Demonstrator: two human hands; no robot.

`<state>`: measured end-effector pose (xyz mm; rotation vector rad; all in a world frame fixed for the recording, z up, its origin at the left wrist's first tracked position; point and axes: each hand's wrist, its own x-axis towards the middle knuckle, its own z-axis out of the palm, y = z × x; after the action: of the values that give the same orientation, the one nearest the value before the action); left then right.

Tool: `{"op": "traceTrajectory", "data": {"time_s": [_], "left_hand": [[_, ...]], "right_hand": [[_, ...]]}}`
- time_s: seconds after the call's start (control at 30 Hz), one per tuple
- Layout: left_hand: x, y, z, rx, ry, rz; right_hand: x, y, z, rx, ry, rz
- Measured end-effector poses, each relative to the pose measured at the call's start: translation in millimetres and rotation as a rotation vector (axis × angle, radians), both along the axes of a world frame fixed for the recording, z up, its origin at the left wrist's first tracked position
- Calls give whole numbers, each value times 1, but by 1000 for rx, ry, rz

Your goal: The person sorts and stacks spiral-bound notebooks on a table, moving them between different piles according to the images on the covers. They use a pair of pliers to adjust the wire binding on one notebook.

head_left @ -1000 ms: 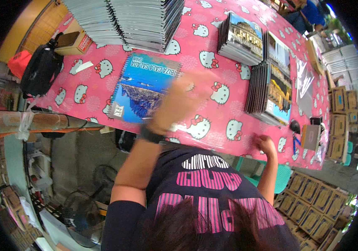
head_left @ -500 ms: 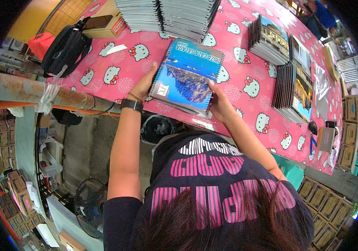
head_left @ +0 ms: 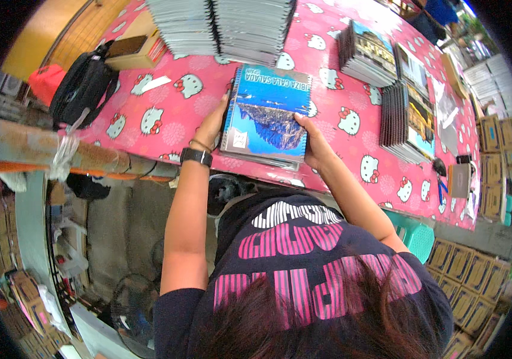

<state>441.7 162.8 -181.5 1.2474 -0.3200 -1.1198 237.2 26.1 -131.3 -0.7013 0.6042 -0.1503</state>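
A small stack of spiral-bound notebooks (head_left: 271, 113) is between my two hands near the table's front edge. The top cover carries a blue sea and a brown rocky headland, and its printing appears upside down to me. My left hand (head_left: 212, 128) grips the left side, fingers partly hidden by the notebooks. On the right side, my right hand (head_left: 315, 140) has its thumb over the cover's edge and its other fingers lower down, mostly out of sight. Just beyond stand two tall piles of notebooks (head_left: 247, 33), side by side with their edges showing.
The pink patterned table (head_left: 321, 116) also bears notebook stacks (head_left: 366, 54) at the right, clear plastic wrap (head_left: 445, 119) and blue scissors (head_left: 442, 194). At left are a black bag (head_left: 82, 87) and a cardboard box (head_left: 139, 51). A green stool (head_left: 417, 239) stands below.
The view has shifted, so the table's things sit further left. The notebooks, still in both hands, look turned slightly counterclockwise, and my right thumb lies a little further over the cover.
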Motion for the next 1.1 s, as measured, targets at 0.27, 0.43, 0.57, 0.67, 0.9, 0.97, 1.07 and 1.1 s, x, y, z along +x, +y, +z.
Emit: {"op": "traceTrajectory", "data": {"time_s": [0.27,0.43,0.57,0.67,0.9,0.97,1.07,1.1], "left_hand": [[-38,-28,22,-127,135,-79],[-78,-57,40,-194,221,-60],[-109,-86,37,-226,227,-28],[-124,-113,24,-262,266,-46],[-142,-193,10,-303,243,-116],[-157,-212,19,-318,276,-94],[-158,-231,19,-281,277,-94],[-163,-236,18,-266,288,-97]], "right_hand": [[-30,-14,13,13,20,-101],[-93,-32,-5,-99,-160,-178],[-125,-26,7,-102,-4,-289],[-126,-18,25,-90,125,-479],[-129,-89,3,-221,41,-793],[-137,-112,-3,-324,101,-864],[-138,-125,4,-299,151,-875],[-143,-130,0,-291,178,-879]]}}
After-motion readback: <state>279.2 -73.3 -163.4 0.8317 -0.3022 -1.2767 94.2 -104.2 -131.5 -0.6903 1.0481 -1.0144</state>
